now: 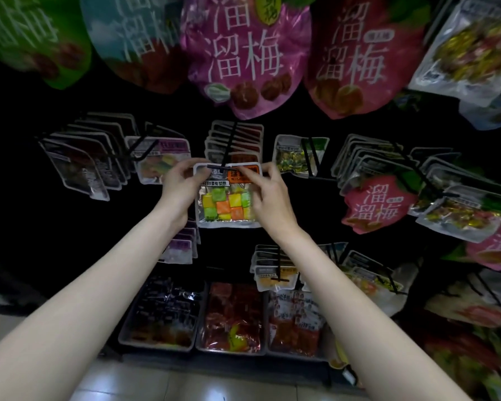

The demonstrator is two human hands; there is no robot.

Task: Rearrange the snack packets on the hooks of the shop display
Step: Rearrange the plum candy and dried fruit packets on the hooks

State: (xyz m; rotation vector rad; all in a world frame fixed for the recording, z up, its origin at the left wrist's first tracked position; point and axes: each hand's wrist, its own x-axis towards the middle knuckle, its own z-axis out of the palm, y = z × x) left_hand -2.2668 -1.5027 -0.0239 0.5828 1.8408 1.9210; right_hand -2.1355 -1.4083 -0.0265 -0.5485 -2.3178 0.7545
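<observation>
At the middle of the display, a snack packet [228,198] hangs at the near tip of a hook [227,149], in front of a row of packets [235,140] on the same hook. The left hand [182,186] holds its upper left corner, the right hand [268,195] its upper right. Further packet rows [84,160] hang to the left, others [368,163] to the right. Large bags [243,53] hang above. Below, three trays [197,347] sit side by side, with another hook of packets [275,273] just above the right one.
</observation>
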